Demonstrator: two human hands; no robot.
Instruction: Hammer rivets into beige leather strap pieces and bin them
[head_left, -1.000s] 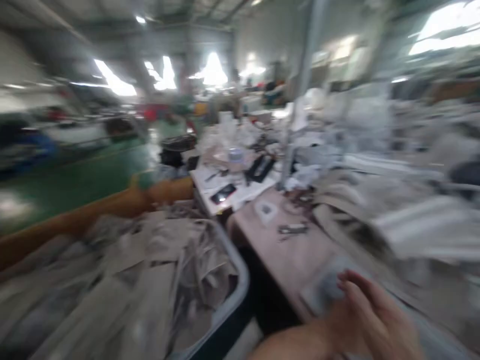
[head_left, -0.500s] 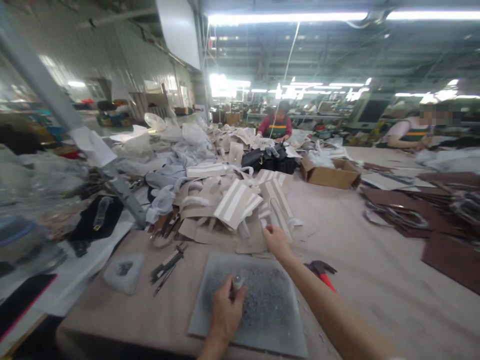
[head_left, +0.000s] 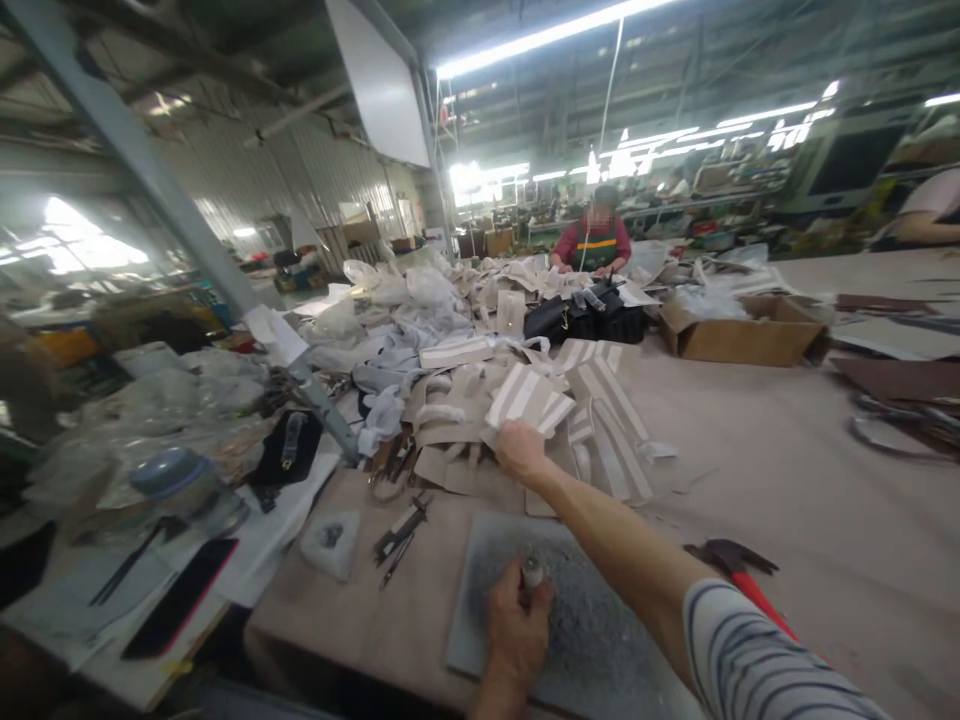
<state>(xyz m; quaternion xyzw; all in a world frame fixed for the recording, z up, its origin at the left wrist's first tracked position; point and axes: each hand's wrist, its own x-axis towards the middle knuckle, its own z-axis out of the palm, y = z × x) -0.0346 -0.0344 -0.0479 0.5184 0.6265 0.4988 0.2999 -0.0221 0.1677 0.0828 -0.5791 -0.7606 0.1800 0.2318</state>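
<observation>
My left hand (head_left: pixel 517 620) is closed around a short metal tool (head_left: pixel 533 573), upright over the dark grey slab (head_left: pixel 592 640) at the table's near edge. My right hand (head_left: pixel 520 450) reaches past the slab to the heap, its fingers closed on the lower edge of a beige piece with white stripes (head_left: pixel 523 395). More striped pieces (head_left: pixel 611 430) lie just right of that hand. A hammer with a red handle (head_left: pixel 757 597) rests right of the slab, partly behind my right sleeve.
Calipers (head_left: pixel 401 530) and a small plastic bag (head_left: pixel 330 540) lie left of the slab. A cardboard box (head_left: pixel 742 335) stands at the right back, beside black bags (head_left: pixel 585 318). Across the table sits a person (head_left: pixel 594 240). A metal post slants at the left.
My right hand has moved left across the heap, from the striped pieces at the right to another striped piece. The view has turned left. My left hand still holds the tool on the slab.
</observation>
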